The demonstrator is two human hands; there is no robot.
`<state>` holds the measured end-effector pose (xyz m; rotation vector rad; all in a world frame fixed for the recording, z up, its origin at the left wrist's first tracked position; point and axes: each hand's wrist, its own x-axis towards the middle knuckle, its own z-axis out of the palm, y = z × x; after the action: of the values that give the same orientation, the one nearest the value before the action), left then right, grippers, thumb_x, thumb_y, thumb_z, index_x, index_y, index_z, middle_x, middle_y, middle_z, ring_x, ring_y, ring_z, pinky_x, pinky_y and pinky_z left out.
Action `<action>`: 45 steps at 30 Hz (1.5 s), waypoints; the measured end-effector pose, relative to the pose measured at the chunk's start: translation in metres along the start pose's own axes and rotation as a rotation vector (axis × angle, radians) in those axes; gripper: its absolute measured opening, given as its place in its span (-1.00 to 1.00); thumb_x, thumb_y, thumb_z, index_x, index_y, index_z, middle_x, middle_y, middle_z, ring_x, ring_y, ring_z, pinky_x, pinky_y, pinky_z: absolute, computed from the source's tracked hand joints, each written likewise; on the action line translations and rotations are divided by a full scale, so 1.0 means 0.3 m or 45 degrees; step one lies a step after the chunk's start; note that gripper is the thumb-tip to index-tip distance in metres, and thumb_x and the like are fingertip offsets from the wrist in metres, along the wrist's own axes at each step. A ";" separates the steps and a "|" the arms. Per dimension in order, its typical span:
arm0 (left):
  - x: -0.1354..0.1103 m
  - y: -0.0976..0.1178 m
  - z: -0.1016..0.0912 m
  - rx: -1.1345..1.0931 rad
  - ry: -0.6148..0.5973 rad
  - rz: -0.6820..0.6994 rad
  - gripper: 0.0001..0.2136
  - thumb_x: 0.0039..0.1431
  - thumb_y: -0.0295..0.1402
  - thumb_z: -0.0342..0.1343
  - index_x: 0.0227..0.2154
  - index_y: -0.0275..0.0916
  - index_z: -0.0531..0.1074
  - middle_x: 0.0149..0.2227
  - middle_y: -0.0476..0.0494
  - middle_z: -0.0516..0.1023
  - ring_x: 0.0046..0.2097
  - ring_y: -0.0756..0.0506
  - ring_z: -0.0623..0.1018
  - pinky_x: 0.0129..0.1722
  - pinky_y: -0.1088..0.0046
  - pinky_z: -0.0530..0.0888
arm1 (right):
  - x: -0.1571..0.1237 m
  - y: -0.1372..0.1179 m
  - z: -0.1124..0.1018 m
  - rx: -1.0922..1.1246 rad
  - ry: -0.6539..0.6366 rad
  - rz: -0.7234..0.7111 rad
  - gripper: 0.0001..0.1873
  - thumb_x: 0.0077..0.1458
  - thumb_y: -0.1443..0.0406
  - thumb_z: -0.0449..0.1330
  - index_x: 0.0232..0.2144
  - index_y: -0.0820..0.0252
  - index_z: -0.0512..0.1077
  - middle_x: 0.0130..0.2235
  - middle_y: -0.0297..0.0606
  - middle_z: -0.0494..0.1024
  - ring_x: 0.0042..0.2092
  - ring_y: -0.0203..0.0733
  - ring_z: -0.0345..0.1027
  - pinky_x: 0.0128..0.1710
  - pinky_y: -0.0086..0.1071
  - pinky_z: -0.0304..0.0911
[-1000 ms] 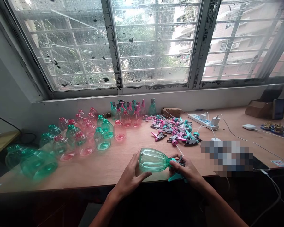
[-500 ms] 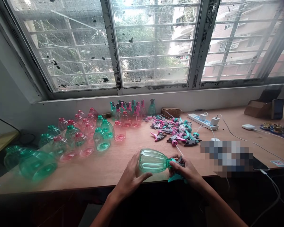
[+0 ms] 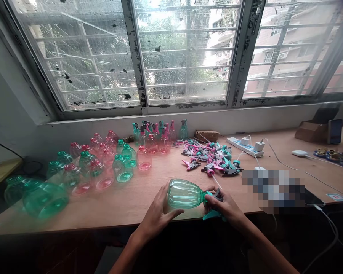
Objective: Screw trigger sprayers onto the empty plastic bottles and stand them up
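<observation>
A clear green spray bottle [image 3: 185, 194] lies sideways in the air over the table's front edge, its base to the left. My left hand [image 3: 159, 207] cups the base end, fingers behind it and thumb stretched along the lower side. At the neck, my right hand [image 3: 224, 205] is closed around the teal and black spray head [image 3: 213, 214], whose parts show between and below the fingers. Beyond my hands lies a pile of loose pink, teal and black spray heads [image 3: 208, 154] with thin tubes.
Pink and green bottles without heads [image 3: 103, 167] stand on the left of the wooden table [image 3: 125, 211]. Several bottles with heads [image 3: 164, 140] stand near the wall. A power strip [image 3: 245, 146] with chargers, cables, a blurred-out patch and a cardboard box [image 3: 311, 131] lie to the right.
</observation>
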<state>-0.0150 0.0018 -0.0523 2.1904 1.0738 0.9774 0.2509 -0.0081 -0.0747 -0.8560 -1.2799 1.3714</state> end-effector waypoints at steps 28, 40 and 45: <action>-0.008 -0.018 0.007 -0.054 0.012 -0.041 -0.10 0.13 -0.20 0.31 0.38 0.00 -0.16 0.37 -0.24 0.13 0.37 -0.33 0.15 0.33 0.04 0.14 | -0.002 0.004 0.001 -0.006 -0.014 0.009 -0.64 0.11 0.07 0.34 -0.24 0.20 0.39 -0.49 -0.32 0.62 -0.47 -0.16 0.53 -0.45 -0.35 0.36; -0.014 -0.001 -0.002 0.073 -0.001 0.050 -0.18 0.24 -0.19 0.20 0.38 0.08 -0.22 0.40 -0.18 0.04 0.40 -0.30 0.06 0.34 -0.02 0.06 | -0.007 -0.013 0.007 -0.093 -0.038 0.011 -0.63 0.16 0.02 0.26 -0.29 0.23 0.41 -0.43 -0.22 0.66 -0.43 -0.12 0.55 -0.39 -0.31 0.40; -0.012 0.000 -0.009 0.042 0.017 0.078 -0.23 0.24 -0.17 0.20 0.37 0.08 -0.13 0.40 -0.17 0.06 0.39 -0.29 0.08 0.33 0.05 0.12 | -0.008 -0.023 0.011 -0.125 -0.037 0.036 -0.58 0.15 -0.04 0.25 -0.36 0.23 0.42 -0.44 -0.18 0.66 -0.44 -0.11 0.55 -0.41 -0.31 0.41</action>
<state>-0.0186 -0.0008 -0.0520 2.2584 1.0415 1.0088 0.2496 -0.0119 -0.0678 -0.9273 -1.3712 1.3568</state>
